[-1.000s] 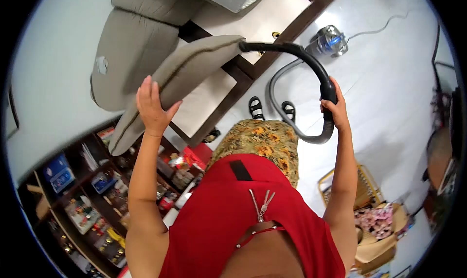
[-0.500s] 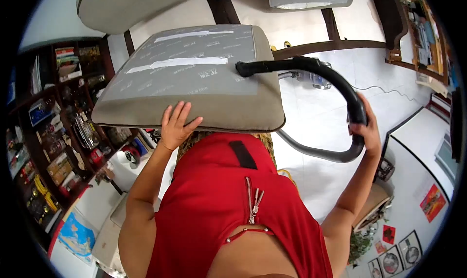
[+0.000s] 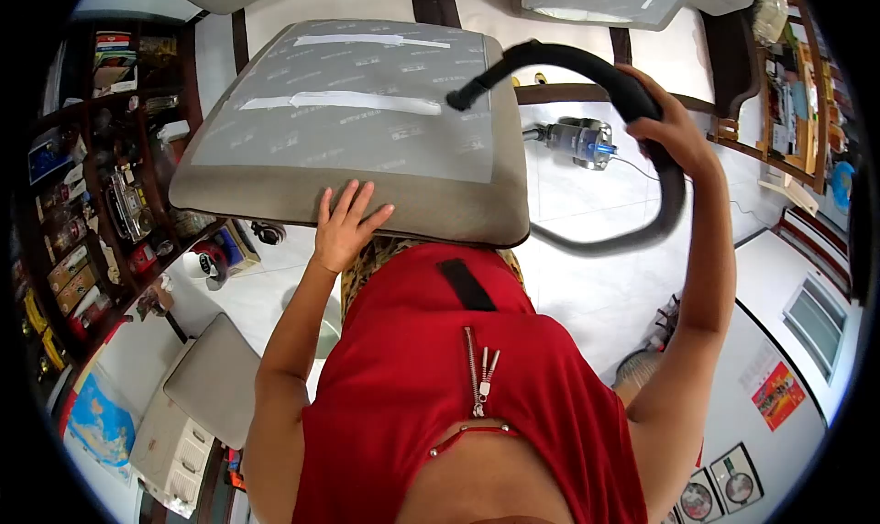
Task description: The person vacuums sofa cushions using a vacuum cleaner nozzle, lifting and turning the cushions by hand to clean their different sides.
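A large cushion with a brown-grey border and a grey printed underside lies in front of me, two white strips across it. My left hand rests on its near edge, fingers spread. My right hand is wrapped round the black handle of a vacuum cleaner hose, off the cushion's right side. The hose's nozzle end is over the cushion's right part; I cannot tell whether it touches. From the handle the grey hose loops down and back under the cushion. The vacuum cleaner stands on the floor beyond.
Behind the cushion is a wooden-framed sofa with pale seats and another cushion on it. Crowded dark shelves line the left. A grey-topped stool stands at lower left. A thin cord runs across the white floor.
My right hand has risen with the hose handle, which now arches higher. The nozzle end has shifted slightly up. My left hand stays on the cushion's edge. The view has shifted, showing more of the vacuum cleaner.
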`<control>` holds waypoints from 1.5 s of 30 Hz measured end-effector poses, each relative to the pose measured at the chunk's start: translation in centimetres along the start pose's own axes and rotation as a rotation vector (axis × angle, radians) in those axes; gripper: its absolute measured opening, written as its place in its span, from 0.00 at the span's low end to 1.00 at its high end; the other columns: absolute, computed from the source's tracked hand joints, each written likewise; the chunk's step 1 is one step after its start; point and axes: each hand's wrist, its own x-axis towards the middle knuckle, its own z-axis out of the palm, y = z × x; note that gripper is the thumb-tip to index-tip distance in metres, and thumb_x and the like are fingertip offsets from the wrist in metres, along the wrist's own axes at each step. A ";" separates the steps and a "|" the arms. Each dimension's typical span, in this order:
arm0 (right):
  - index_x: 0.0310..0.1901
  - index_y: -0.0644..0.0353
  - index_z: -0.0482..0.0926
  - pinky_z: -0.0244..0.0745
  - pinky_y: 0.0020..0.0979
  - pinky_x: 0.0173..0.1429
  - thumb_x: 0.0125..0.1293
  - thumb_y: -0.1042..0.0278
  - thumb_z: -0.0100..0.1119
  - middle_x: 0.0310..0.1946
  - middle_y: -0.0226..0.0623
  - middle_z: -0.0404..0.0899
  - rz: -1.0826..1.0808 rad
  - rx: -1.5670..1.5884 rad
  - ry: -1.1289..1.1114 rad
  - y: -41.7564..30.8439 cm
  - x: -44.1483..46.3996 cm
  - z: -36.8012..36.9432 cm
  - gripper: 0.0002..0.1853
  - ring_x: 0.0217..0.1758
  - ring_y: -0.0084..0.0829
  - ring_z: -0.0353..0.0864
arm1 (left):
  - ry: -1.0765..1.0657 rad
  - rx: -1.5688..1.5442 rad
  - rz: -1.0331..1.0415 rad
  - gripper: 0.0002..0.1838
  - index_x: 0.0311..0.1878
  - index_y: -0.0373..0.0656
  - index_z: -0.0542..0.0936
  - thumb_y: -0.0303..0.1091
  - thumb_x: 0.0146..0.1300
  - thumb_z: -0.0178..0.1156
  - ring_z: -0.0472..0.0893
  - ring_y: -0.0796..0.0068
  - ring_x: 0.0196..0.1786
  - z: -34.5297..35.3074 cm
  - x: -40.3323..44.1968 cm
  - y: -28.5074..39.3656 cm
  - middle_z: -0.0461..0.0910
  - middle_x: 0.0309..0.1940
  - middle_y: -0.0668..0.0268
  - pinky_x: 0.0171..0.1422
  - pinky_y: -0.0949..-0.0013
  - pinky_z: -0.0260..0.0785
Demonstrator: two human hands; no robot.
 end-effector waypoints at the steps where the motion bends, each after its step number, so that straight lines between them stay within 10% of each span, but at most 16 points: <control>1: 0.69 0.47 0.72 0.75 0.27 0.29 0.42 0.65 0.65 0.35 0.38 0.75 0.046 0.023 0.030 0.1 -1.6 -0.7 0.44 0.26 0.26 0.77 | -0.011 -0.009 -0.022 0.39 0.68 0.77 0.70 0.29 0.54 0.66 0.66 0.59 0.73 -0.2 0.0 0.2 0.63 0.74 0.68 0.73 0.39 0.56; 7: 0.69 0.51 0.71 0.72 0.25 0.29 0.48 0.67 0.66 0.36 0.38 0.76 -0.009 0.106 0.117 3.1 -2.7 1.9 0.40 0.27 0.23 0.75 | -0.018 0.010 -0.047 0.40 0.68 0.76 0.70 0.25 0.52 0.64 0.67 0.59 0.72 0.3 -0.2 0.9 0.65 0.72 0.68 0.73 0.38 0.56; 13: 0.69 0.54 0.70 0.74 0.31 0.50 0.51 0.65 0.66 0.44 0.39 0.79 -0.067 -0.016 0.207 5.9 3.8 7.6 0.39 0.39 0.34 0.78 | -0.069 0.010 -0.062 0.40 0.67 0.74 0.72 0.23 0.52 0.63 0.65 0.59 0.73 0.2 -0.4 1.3 0.65 0.72 0.68 0.74 0.36 0.54; 17: 0.68 0.53 0.72 0.73 0.26 0.30 0.47 0.67 0.64 0.37 0.38 0.76 0.009 0.199 0.115 4.1 -3.0 2.4 0.40 0.28 0.25 0.76 | -0.080 -0.006 -0.084 0.40 0.67 0.73 0.73 0.22 0.51 0.62 0.65 0.59 0.73 -0.1 -0.7 1.5 0.65 0.72 0.67 0.74 0.35 0.53; 22: 0.69 0.53 0.71 0.74 0.25 0.27 0.46 0.67 0.65 0.35 0.39 0.78 0.067 0.160 0.208 4.1 -6.3 2.5 0.41 0.27 0.25 0.78 | -0.051 -0.016 -0.082 0.40 0.67 0.73 0.73 0.21 0.51 0.62 0.65 0.58 0.73 0.6 -0.9 1.6 0.65 0.72 0.67 0.73 0.34 0.54; 27: 0.68 0.46 0.71 0.76 0.36 0.54 0.48 0.59 0.66 0.43 0.50 0.84 -0.103 -0.114 0.320 7.0 5.6 8.3 0.40 0.46 0.43 0.85 | -0.051 -0.009 -0.063 0.42 0.68 0.74 0.71 0.22 0.50 0.63 0.66 0.58 0.73 0.7 -0.9 1.5 0.65 0.72 0.67 0.73 0.35 0.54; 40: 0.69 0.52 0.70 0.76 0.36 0.59 0.43 0.51 0.71 0.51 0.44 0.84 0.114 0.122 0.420 14.1 26.0 13.0 0.47 0.52 0.41 0.85 | -0.115 -0.047 -0.283 0.45 0.67 0.65 0.74 0.33 0.39 0.75 0.58 0.55 0.77 -0.5 -3.2 1.3 0.60 0.76 0.60 0.77 0.32 0.41; 45: 0.68 0.58 0.70 0.76 0.30 0.32 0.50 0.66 0.71 0.38 0.36 0.80 0.017 0.375 0.172 9.7 17.3 8.9 0.40 0.33 0.27 0.77 | -0.106 -0.073 -0.313 0.47 0.67 0.62 0.74 0.36 0.36 0.79 0.57 0.54 0.78 -0.7 -4.3 0.3 0.59 0.76 0.60 0.77 0.32 0.40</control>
